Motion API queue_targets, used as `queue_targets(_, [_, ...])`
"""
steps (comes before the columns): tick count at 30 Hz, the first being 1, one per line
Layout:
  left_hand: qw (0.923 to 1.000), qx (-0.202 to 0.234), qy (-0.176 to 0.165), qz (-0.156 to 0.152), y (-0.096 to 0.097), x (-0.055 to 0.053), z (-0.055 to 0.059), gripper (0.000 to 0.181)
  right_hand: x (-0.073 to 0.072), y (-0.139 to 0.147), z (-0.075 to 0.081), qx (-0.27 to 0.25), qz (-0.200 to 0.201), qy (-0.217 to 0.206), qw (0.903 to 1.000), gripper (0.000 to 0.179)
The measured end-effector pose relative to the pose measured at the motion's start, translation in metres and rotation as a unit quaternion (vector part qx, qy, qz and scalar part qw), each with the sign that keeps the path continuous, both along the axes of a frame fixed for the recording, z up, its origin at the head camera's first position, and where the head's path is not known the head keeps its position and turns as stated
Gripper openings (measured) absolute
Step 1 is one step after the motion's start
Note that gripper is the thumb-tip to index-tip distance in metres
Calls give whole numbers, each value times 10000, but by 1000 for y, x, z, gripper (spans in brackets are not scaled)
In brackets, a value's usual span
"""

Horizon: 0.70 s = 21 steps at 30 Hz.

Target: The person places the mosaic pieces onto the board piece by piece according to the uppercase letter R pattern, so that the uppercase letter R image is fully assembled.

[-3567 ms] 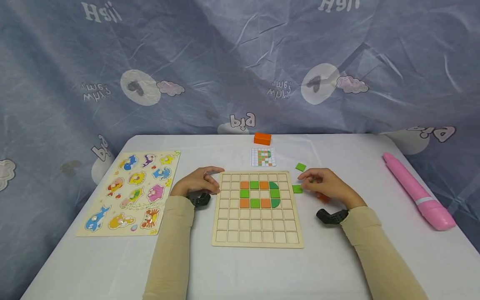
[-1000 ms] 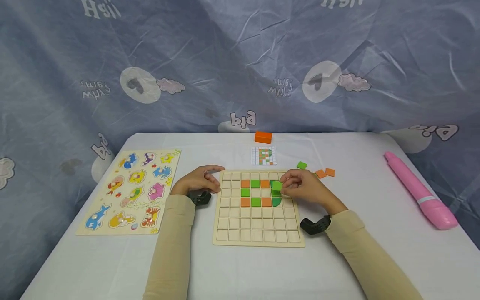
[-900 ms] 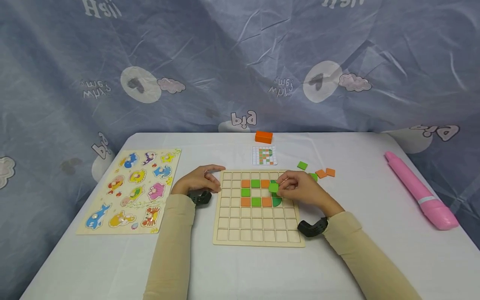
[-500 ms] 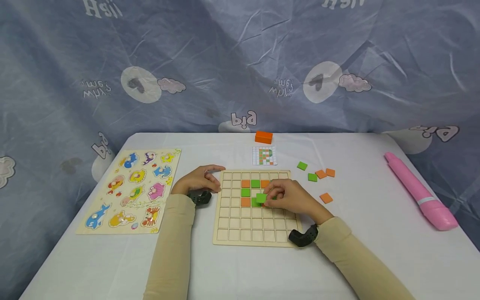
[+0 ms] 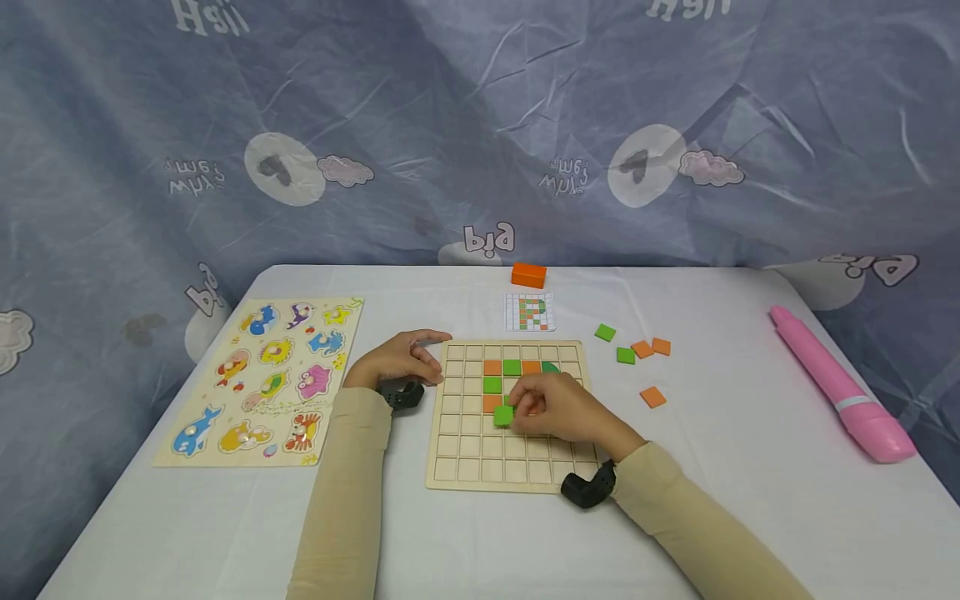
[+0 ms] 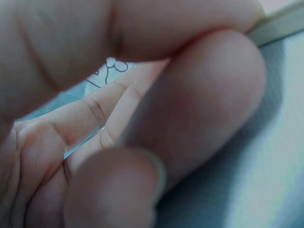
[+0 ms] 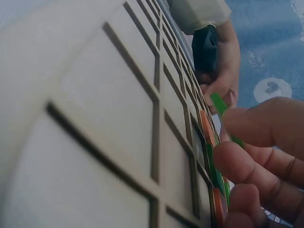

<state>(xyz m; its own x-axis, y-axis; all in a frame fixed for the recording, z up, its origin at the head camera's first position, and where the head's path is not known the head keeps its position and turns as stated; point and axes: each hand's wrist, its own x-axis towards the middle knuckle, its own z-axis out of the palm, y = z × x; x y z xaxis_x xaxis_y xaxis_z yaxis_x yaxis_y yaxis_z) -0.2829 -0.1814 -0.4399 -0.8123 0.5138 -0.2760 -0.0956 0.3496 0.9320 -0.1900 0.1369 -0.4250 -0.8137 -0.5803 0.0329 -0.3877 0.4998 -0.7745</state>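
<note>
A light green square tile (image 5: 503, 416) is pinched by my right hand (image 5: 558, 407), over the wooden grid board (image 5: 517, 472) and just below the orange tile at the lower left of the pattern. The right wrist view shows this green tile (image 7: 219, 103) tilted between thumb and fingers. Orange and green tiles, such as a green tile (image 5: 492, 385), lie in the board's cells; my right hand covers part of them. My left hand (image 5: 397, 358) rests at the board's upper left edge, fingers loosely bent. In the left wrist view, fingers (image 6: 209, 90) touch the board's edge (image 6: 280, 24).
Loose green tiles (image 5: 626, 356) and orange tiles (image 5: 652, 397) lie right of the board. Behind it are a pattern card (image 5: 529, 312) and an orange block (image 5: 528, 276). An animal puzzle board (image 5: 255, 387) lies left, and a pink cylindrical object (image 5: 840, 383) lies right.
My right hand has picked up a green tile from right of the board and carried it left, then nearer the lower left of the pattern. The left hand stays put.
</note>
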Motion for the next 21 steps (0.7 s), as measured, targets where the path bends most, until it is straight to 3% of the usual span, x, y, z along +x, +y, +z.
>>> queue_targets(10, [10000, 55, -32, 22, 0, -2, -2, 84, 4, -14, 0, 585, 79, 360, 9976, 16])
queue_targets(21, [9999, 90, -40, 32, 0, -3, -2, 84, 7, -23, 4, 899, 54, 591, 9942, 16])
